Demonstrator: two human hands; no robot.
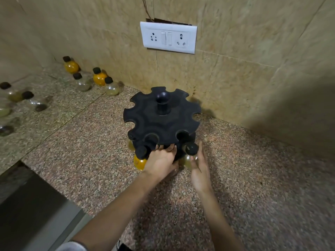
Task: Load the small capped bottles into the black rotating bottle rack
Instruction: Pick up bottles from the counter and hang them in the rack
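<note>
The left hand (161, 161) is steadying the black rack (162, 116) at its lower tier, grip impossible to tell, while the right hand (199, 168), fingers straight, is pressing a pale bottle (189, 156) into a near slot, where any spin of the rack could be tipping it out.

Granite counter (90, 142) holds black rack (161, 116) and perhaps eight bottles (99, 77).

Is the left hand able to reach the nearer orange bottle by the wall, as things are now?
Probably yes. The left hand is low at the rack, and the counter toward that orange bottle lies free; only a pale bottle stands close beside it.
</note>
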